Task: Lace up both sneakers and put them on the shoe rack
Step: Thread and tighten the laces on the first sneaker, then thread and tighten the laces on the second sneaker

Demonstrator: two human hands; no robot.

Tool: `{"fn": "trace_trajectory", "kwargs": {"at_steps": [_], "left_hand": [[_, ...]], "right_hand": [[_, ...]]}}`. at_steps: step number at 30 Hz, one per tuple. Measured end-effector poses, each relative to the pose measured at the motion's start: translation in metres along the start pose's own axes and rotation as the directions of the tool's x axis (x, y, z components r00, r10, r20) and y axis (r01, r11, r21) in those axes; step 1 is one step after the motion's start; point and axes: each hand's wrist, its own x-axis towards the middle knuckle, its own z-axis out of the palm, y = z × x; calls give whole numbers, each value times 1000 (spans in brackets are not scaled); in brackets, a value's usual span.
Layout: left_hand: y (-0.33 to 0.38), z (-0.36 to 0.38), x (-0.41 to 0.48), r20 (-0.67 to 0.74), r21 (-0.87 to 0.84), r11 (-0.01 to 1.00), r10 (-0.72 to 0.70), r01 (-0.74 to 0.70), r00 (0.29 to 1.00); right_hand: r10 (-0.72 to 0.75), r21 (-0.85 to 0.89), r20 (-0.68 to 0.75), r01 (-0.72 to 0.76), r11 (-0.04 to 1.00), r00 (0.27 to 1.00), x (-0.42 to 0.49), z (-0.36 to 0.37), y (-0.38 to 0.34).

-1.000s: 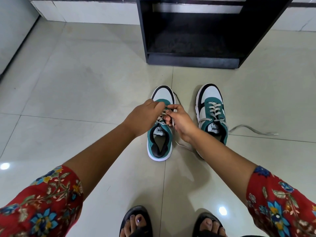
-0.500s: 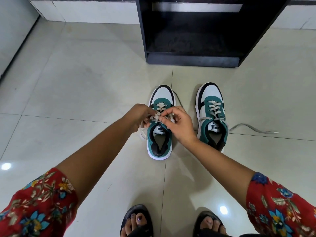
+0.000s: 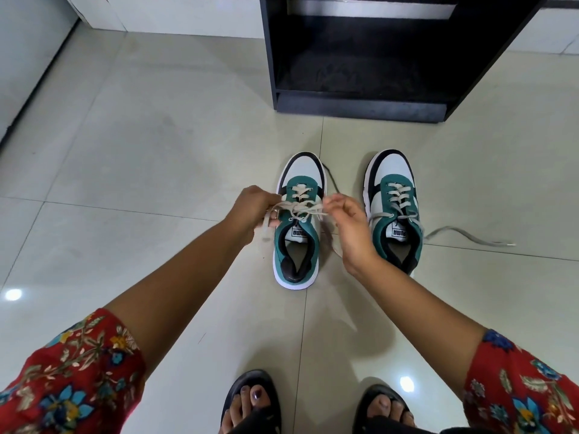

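Red floral sleeves (image 3: pixel 72 368) framed both bare forearms above the pale tiled floor (image 3: pixel 141 183). Each hand's grip was pinched shut on an end of the grey lace (image 3: pixel 300 209), the left hand (image 3: pixel 253 211) and right hand (image 3: pixel 351 227) drawing it taut across the left sneaker (image 3: pixel 297 239). That shoe was teal, white and black. Just beside it stood the right sneaker (image 3: pixel 394 208), laced, its lace end (image 3: pixel 470 236) loose on the floor. Beyond them stood the black shoe rack (image 3: pixel 360 103).

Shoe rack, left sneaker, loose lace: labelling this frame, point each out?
Shoe rack (image 3: pixel 360 106): head view, front edge of base.
Left sneaker (image 3: pixel 305 169): head view, white toe.
Loose lace (image 3: pixel 463 234): head view, mid-strand on floor.
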Motion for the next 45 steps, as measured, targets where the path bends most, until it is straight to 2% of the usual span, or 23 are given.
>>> {"fn": "trace_trajectory", "kwargs": {"at_steps": [2, 4, 5, 6, 7, 9, 10, 11, 12, 13, 14, 15, 22, 23, 24, 25, 26, 27, 28, 30, 32, 42, 45], "left_hand": [[-14, -8, 1, -13, -200, 979, -31, 27, 999], [-29, -12, -2, 52, -453, 882, -117, 128, 992], [-35, -11, -3, 74, -529, 835, -133, 152, 988], [-38, -10, -3, 79, -555, 818, -130, 152, 988], [-40, -10, -1, 62, -532, 837, -109, 125, 992], [-39, -11, 0, -22, -375, 927, -29, 19, 999], [-37, -11, 0, -65, -301, 954, -3, -16, 998], [-35, -10, 1, -100, -249, 968, 9, -34, 995], [-32, -10, 0, -128, -212, 977, 11, -38, 992], [-30, -9, 0, -151, -188, 982, 4, -33, 988], [-28, -9, 1, -170, -169, 985, -1, -28, 985], [-28, -9, 3, -182, -159, 987, -1, -29, 983], [-30, -10, 5, -229, -140, 989, 5, -38, 973], [-32, -10, 4, -237, -153, 988, -8, -29, 971], [-33, -10, 3, -231, -169, 986, -31, -9, 972], [-33, -11, 2, -201, -188, 982, -60, 22, 978], [-34, -11, 0, -155, -209, 976, -93, 59, 984], [-34, -11, -3, -108, -234, 968, -119, 91, 987], [-34, -10, -6, -72, -260, 959, -135, 112, 988], [-35, -9, -11, -42, -284, 952, -135, 117, 990], [-38, -6, -15, -26, -284, 953, -121, 109, 992], [-23, -9, -14, -73, 21, 999, -34, 35, 997], [-25, -1, -18, -230, 126, 990, 92, -65, 969]], "right_hand": [[166, 310, 62, -177, 934, 984, -3, -12, -1], [244, 550, 204, -317, 773, 948, -7, -18, -3], [255, 577, 245, -352, 737, 935, -9, -17, -4], [261, 543, 257, -362, 758, 931, -10, -15, -5], [243, 433, 226, -321, 842, 943, -10, -14, -7], [90, 9, 151, -92, 996, 984, -9, -14, -12], [-42, -262, 167, 86, 961, 985, -7, -16, -15], [-151, -516, 236, 255, 818, 960, -6, -19, -16], [-205, -689, 318, 374, 620, 926, -5, -20, -17], [-228, -782, 362, 428, 453, 904, -6, -20, -17], [-238, -824, 375, 440, 358, 896, -7, -21, -17], [-240, -843, 375, 437, 314, 895, -8, -21, -16], [-214, -889, 346, 392, 236, 914, -9, -26, -15], [-189, -891, 335, 375, 255, 923, -9, -25, -14], [-151, -874, 301, 335, 351, 942, -9, -24, -12], [-84, -805, 243, 250, 538, 966, -8, -23, -10], [11, -655, 176, 109, 747, 984, -8, -23, -9], [125, -458, 122, -56, 887, 985, -9, -22, -9], [236, -277, 96, -202, 939, 967, -11, -20, -10], [348, -104, 79, -340, 935, 934, -15, -16, -7], [389, -71, 112, -383, 921, 914, -17, -9, -4], [428, -178, 200, -397, 900, 881, -10, 17, -10], [405, -223, 154, -368, 903, 901, -20, -2, -13]]}}
